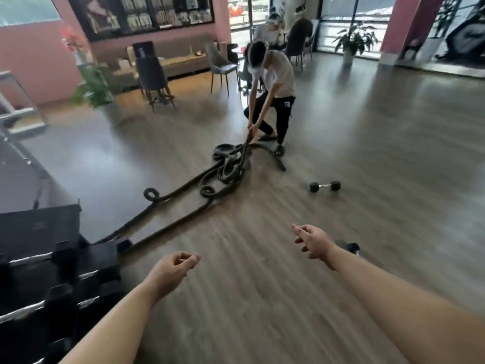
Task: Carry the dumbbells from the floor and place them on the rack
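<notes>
A small black dumbbell [325, 186] with a silver handle lies on the wooden floor, right of centre. A second dumbbell [351, 248] is mostly hidden behind my right hand [313, 243]; only one black end shows. My right hand is empty with its fingers spread, just in front of that end. My left hand [174, 269] hovers over bare floor with loosely curled fingers and holds nothing. The dumbbell rack [39, 285] fills the lower left, with several black dumbbells resting on it.
A person [273, 95] bends forward ahead of me, pulling thick black battle ropes [225, 169] that sprawl across the floor toward the rack. Chairs [154, 74], potted plants [93, 85] and seated people stand at the back. Wooden floor stretches to the right.
</notes>
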`<state>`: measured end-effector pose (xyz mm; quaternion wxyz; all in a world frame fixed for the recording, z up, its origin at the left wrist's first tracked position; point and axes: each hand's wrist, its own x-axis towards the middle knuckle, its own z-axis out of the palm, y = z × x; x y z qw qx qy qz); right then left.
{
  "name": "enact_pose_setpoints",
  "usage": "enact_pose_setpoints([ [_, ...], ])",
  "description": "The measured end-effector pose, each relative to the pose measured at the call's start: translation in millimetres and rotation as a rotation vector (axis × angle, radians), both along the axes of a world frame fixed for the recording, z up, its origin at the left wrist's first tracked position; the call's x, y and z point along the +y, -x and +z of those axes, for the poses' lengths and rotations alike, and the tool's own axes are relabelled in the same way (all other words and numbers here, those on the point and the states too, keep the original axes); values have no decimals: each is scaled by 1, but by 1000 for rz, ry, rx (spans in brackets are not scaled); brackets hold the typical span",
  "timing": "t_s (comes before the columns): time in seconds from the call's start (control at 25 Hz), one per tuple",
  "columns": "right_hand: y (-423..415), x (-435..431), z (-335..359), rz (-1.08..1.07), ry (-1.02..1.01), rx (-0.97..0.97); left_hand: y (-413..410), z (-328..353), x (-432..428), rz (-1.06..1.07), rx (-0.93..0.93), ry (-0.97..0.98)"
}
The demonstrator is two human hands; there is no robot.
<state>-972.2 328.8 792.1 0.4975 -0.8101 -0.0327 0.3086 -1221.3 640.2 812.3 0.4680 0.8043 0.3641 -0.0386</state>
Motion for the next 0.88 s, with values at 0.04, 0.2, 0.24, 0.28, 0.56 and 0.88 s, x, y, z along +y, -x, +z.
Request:
enact_pose_setpoints([
  [0.04,-26,-15,-5,-18,10,6,-30,-2,-11,-17,7,6],
  [0.2,-116,-66,-22,-56,47,30,-143,-12,-46,-73,10,13],
  [0.24,-136,-77,-23,-65,51,30,-170,-13,-56,-91,5,15],
  [0.28,-156,-88,-23,-75,56,24,-197,-14,-65,-110,0,19],
  [0.56,-265,-117,-12,-172,58,-1,-350,-11,-85,-241,25,-3],
  [0.88,-398,-82,-21,-258,141,-48,-547,-47,-33,-386,10,35],
])
